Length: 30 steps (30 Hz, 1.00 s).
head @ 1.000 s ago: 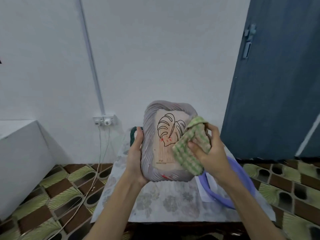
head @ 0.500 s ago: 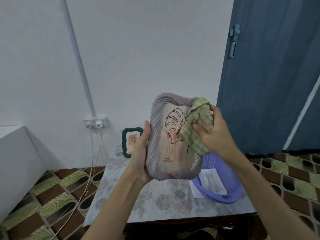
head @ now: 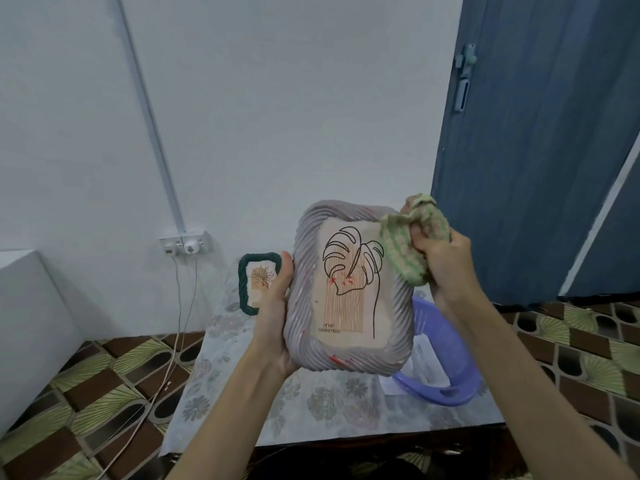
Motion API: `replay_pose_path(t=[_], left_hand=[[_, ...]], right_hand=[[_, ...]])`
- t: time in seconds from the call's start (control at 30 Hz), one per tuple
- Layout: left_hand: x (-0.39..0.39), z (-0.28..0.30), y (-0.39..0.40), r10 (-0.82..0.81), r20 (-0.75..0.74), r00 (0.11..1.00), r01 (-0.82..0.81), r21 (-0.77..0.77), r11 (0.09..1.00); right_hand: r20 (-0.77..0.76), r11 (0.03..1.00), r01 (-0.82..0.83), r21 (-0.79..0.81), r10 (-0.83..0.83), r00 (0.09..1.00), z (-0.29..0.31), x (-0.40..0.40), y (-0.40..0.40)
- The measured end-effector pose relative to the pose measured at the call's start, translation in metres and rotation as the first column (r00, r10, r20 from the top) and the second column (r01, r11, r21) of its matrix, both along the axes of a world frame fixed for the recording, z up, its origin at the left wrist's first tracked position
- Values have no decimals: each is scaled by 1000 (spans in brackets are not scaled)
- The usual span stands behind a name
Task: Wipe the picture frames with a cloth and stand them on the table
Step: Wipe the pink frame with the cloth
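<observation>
Right fingers (head: 420, 237) bunched tight around the green checked cloth (head: 408, 251), pressed to the upper right corner of the grey ribbed picture frame (head: 349, 289) for wiping. Left hand (head: 273, 306) clasping its left edge, face held toward the eyes above the counter (head: 311, 403). Behind, green-rimmed frame (head: 258, 282) already upright.

Two picture frames (grey frame (head: 349, 292), green frame (head: 258, 284)), one cloth (head: 414, 244), one basket (head: 446, 368).

Ribbed grey frame (head: 349, 292) upright, cloth (head: 412, 244) against corner

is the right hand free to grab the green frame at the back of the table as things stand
Probably not: the right hand is bunched around the cloth, and the grey frame sits between it and the green frame.
</observation>
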<state>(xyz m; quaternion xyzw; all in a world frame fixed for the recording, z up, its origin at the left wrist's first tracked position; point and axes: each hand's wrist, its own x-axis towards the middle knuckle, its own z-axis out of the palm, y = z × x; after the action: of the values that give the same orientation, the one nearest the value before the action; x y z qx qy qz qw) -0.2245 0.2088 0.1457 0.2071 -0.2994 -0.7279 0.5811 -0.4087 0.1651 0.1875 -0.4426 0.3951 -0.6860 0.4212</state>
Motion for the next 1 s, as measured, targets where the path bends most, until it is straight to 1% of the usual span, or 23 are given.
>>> replay_pose_path(t=[0.07, 0.1, 0.13, 0.17, 0.23, 0.3, 0.33, 0.37, 0.4, 0.43, 0.47, 0.5, 0.53, 0.57, 0.6, 0.63, 0.67, 0.7, 0.8, 0.83, 0.87, 0.93, 1.0], left_hand=[[1, -1, -1, 2, 8, 1000, -2, 3, 1000], [3, -2, -3, 5, 6, 1000, -5, 1, 1000], [5, -3, -3, 7, 4, 1000, -7, -1, 1000], [7, -3, -4, 4, 3, 1000, -4, -3, 1000], [9, -4, -7, 1, 8, 1000, -1, -5, 1000], [5, -3, -8, 16, 22, 1000, -16, 2, 1000], [3, -2, -8, 22, 27, 999, -22, 4, 1000], [1, -2, -9, 30, 31, 999, -30, 0, 1000], [-1, -1, -9, 38, 36, 999, -38, -11, 999], [-2, -2, -9, 48, 39, 998, -48, -14, 999], [-3, -2, -9, 53, 39, 998, -52, -11, 999], [-4, -4, -9, 57, 38, 998, -57, -5, 998], [-3, -5, -10, 65, 36, 997, -65, 5, 998], [-3, -7, -10, 65, 36, 997, -66, 16, 998], [-2, -7, -10, 63, 34, 997, -64, 26, 998], [0, -8, -12, 64, 35, 997, -65, 28, 997], [2, -8, -12, 59, 39, 997, -60, 19, 998], [3, -8, -13, 52, 48, 998, -53, 15, 998], [0, -8, -13, -1, 71, 997, 0, 16, 1000], [-1, -9, -12, -20, 73, 997, 18, 22, 1000], [-2, -10, -12, -35, 76, 996, 33, 31, 999], [-1, -12, -13, -50, 79, 996, 46, 48, 998], [4, -11, -17, -46, 84, 995, 40, 66, 997]], right_hand=[[245, 987, -129, 91, 104, 964, 3, -11, -5], [323, 975, -202, 97, 161, 933, 5, -19, -7], [342, 960, -264, 95, 217, 914, 7, -27, -5], [321, 945, -314, 91, 271, 908, 9, -32, -3], [205, 924, -373, 84, 351, 914, 10, -34, 4], [-11, 927, -362, 98, 365, 931, 7, -26, 7], [-167, 953, -290, 91, 302, 939, 3, -20, 8], [-323, 982, -181, 50, 187, 928, -1, -13, 6], [-420, 999, -48, -20, 36, 907, -4, -7, 4], [-446, 994, 70, -86, -101, 889, -6, -1, 2], [-437, 975, 174, -135, -217, 873, -7, 2, 0], [-406, 960, 236, -150, -278, 871, -8, 4, -2], [-371, 961, 242, -132, -274, 887, -9, 4, -3], [-337, 978, 183, -97, -205, 919, -10, 2, -4], [-315, 996, 72, -53, -85, 945, -10, 2, -3], [-328, 999, -44, -17, 36, 944, -11, 1, -2], [-364, 993, -117, 10, 113, 925, -14, 1, -1], [-390, 994, -111, 14, 107, 914, -19, 1, -2], [-335, 986, 154, -70, -168, 927, -24, 2, -8], [-302, 975, 208, -82, -224, 927, -23, 3, -9], [-261, 973, 216, -76, -229, 938, -22, 3, -10], [-193, 994, 109, -29, -112, 975, -21, 1, -10], [-231, 998, -69, 11, 70, 970, -23, -1, -7]])
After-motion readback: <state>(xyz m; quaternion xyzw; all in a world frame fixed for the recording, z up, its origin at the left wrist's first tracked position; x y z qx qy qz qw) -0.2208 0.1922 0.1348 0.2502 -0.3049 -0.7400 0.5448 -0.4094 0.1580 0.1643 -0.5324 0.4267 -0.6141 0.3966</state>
